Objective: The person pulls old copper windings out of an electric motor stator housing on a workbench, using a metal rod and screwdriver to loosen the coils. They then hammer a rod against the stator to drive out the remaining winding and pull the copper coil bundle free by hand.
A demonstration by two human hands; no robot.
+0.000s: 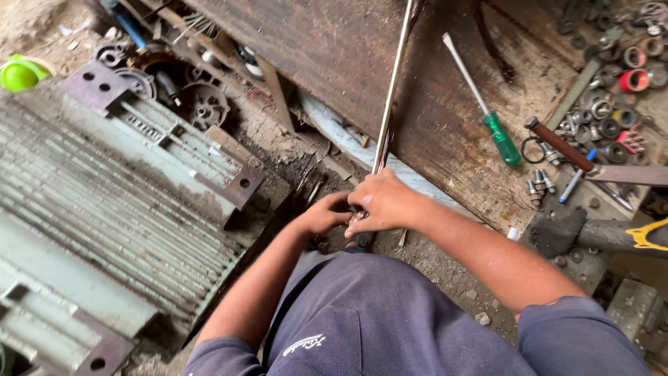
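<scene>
Blue shirt [390,320] closest. Right hand [385,203] and left hand [325,214] both shut tight round long thin rod [393,90]. Best keep rod straight, hands close, grip firm.

Glossy metal rod [394,83], rough wooden board [362,63], perhaps plastic screwdriver handle [502,139]

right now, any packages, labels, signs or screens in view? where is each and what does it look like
No packages, signs or screens in view.
Shirt mark: small white script emblem on the person's dark blue shirt, bottom centre, below the left hand and right hand that grip the long thin rod.
Yellow marking: yellow and black patch on a dark tool at the right edge; too cropped to tell more.
</scene>
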